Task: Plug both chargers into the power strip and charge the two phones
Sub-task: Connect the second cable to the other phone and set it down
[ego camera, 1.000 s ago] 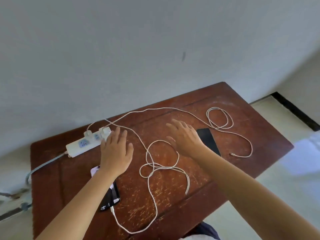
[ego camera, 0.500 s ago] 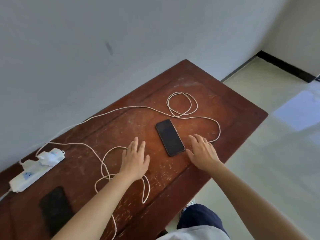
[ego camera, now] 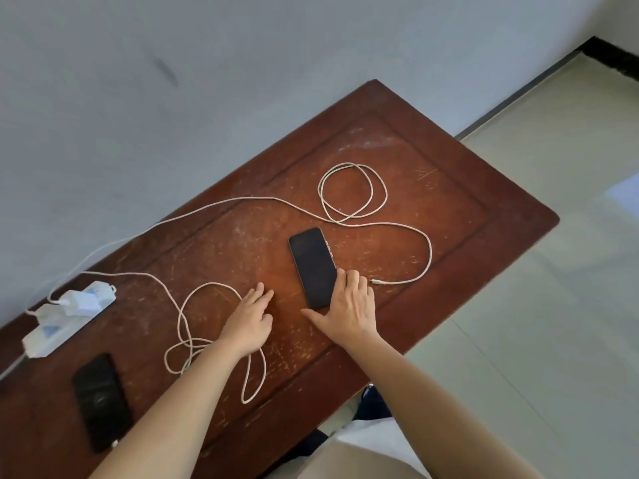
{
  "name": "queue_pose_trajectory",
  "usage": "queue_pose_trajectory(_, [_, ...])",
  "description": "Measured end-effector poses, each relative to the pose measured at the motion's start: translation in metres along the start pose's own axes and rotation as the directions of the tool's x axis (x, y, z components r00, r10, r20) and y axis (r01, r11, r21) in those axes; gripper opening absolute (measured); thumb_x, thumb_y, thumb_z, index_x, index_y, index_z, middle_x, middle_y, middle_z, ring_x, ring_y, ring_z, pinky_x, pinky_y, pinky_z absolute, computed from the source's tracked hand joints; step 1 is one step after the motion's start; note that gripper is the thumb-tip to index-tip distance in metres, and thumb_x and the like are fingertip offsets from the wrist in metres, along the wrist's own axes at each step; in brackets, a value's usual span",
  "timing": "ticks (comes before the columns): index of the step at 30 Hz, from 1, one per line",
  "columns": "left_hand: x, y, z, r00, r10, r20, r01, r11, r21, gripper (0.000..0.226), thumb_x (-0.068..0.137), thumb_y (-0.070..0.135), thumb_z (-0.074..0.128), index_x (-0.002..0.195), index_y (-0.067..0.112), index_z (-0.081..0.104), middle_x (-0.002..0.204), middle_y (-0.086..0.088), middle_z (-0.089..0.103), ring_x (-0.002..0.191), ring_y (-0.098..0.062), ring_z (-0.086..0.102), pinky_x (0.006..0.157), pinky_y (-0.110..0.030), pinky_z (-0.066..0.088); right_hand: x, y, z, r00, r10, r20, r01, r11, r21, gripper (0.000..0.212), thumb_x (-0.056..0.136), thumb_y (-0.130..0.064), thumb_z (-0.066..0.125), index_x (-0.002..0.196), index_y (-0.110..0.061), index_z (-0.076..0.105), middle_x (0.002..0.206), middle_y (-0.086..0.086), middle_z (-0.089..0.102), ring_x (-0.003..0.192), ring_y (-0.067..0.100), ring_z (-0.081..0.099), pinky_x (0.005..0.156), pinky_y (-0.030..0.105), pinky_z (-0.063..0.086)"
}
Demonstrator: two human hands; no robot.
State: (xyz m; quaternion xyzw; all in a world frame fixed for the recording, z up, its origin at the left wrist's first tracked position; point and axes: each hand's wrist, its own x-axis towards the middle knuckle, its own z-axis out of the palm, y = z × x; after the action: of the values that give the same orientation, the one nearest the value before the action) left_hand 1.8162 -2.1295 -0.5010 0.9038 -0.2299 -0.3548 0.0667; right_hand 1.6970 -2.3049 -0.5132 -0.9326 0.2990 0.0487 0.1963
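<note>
Right hand moved onto the black slab phone; left hand slid closer, flat, empty.
Second-phone step: right fingers lay open on its near corner, no grip; white braided cable's free plug lay just beside on the scratched brown wooden tabletop — next, grab and insert.

On a table set against a wall, a phone lies just ahead of the right hand, whose fingers rest on its near end. A loose cable end sits just right of that hand. Left of the left hand lie a looped cable, a second phone and, beyond it, a power strip.
</note>
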Motion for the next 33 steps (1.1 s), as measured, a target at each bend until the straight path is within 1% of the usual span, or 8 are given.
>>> queue_pose_trajectory(5, [-0.004,0.016,-0.011,0.995,-0.099,-0.022,0.09,0.964,-0.25,0.054,0.106,0.041,0.037,0.153,0.016,0.037,0.168,-0.004,0.021,0.154,-0.021,0.017,0.124,-0.042,0.016,0.008,-0.001,-0.003,0.999,0.03,-0.016,-0.028,0.993,0.111,0.085,0.063,-0.074,0.066,0.12,-0.012,0.056,0.11,0.005,0.057,0.101,0.025,0.059,0.088,0.039,0.052])
queue_pose_trajectory(9, [-0.003,0.041,-0.025,0.962,-0.269,0.053,0.229,0.683,-0.694,0.085,0.093,0.077,0.023,0.15,0.017,0.043,0.159,-0.008,0.041,0.145,-0.029,0.037,0.119,-0.048,0.027,0.009,0.001,-0.018,0.992,0.09,0.094,-0.108,0.97,0.218,0.098,0.051,-0.083,0.062,0.126,-0.02,0.057,0.113,0.0,0.056,0.105,0.021,0.059,0.089,0.037,0.053])
queue_pose_trajectory(14, [0.012,0.054,-0.027,0.939,-0.312,0.143,0.28,0.459,-0.843,0.095,0.086,0.084,0.02,0.133,0.011,0.059,0.124,-0.009,0.068,0.112,-0.027,0.059,0.103,-0.048,0.041,0.005,0.017,-0.032,0.945,0.1,0.311,-0.262,0.802,0.537,0.112,0.045,-0.081,0.075,0.136,-0.018,0.058,0.124,-0.001,0.061,0.109,0.017,0.063,0.088,0.033,0.056])
queue_pose_trajectory(19, [0.02,0.064,-0.015,0.939,0.014,0.343,0.339,-0.185,-0.922,0.106,0.077,0.093,0.021,0.136,0.011,0.053,0.13,-0.021,0.064,0.12,-0.041,0.059,0.102,-0.055,0.048,-0.01,0.032,-0.037,0.911,-0.035,0.41,-0.255,0.734,0.629,0.084,0.057,-0.067,0.084,0.127,-0.022,0.068,0.111,-0.004,0.072,0.102,0.015,0.067,0.09,0.035,0.059])
queue_pose_trajectory(22, [0.018,0.074,-0.004,0.937,0.033,0.347,0.332,-0.396,-0.856,0.109,0.075,0.094,0.023,0.137,0.009,0.051,0.128,-0.026,0.066,0.116,-0.045,0.064,0.101,-0.058,0.049,-0.014,0.03,-0.039,0.905,-0.105,0.411,-0.213,0.724,0.655,0.08,0.06,-0.063,0.085,0.126,-0.021,0.067,0.11,0.0,0.071,0.1,0.016,0.067,0.084,0.034,0.059])
queue_pose_trajectory(25, [0.016,0.078,-0.003,0.939,0.113,0.324,0.337,-0.493,-0.803,0.113,0.069,0.098,0.025,0.133,0.008,0.053,0.126,-0.028,0.067,0.114,-0.047,0.066,0.104,-0.059,0.047,-0.012,0.022,-0.04,0.92,-0.131,0.368,-0.13,0.787,0.603,0.083,0.061,-0.062,0.086,0.133,-0.029,0.06,0.116,0.0,0.057,0.107,0.016,0.055,0.085,0.029,0.049])
queue_pose_trajectory(29, [0.019,0.064,-0.014,0.967,-0.032,0.253,0.211,-0.457,-0.864,0.113,0.072,0.096,0.025,0.129,0.005,0.061,0.121,-0.024,0.071,0.107,-0.042,0.071,0.095,-0.061,0.053,-0.008,0.026,-0.039,0.907,-0.202,0.369,-0.009,0.868,0.496,0.1,0.062,-0.069,0.082,0.147,-0.031,0.047,0.128,-0.004,0.053,0.12,0.014,0.047,0.1,0.029,0.043])
queue_pose_trajectory(33, [0.021,0.043,-0.031,0.969,-0.121,0.216,0.146,-0.427,-0.893,0.109,0.075,0.093,0.02,0.114,0.002,0.068,0.113,-0.021,0.072,0.096,-0.038,0.073,0.095,-0.063,0.051,0.001,0.046,-0.038,0.973,-0.152,0.171,0.117,0.973,0.2,0.076,0.087,-0.05,0.07,0.152,-0.024,0.041,0.143,0.004,0.051,0.129,0.023,0.046,0.109,0.04,0.04])
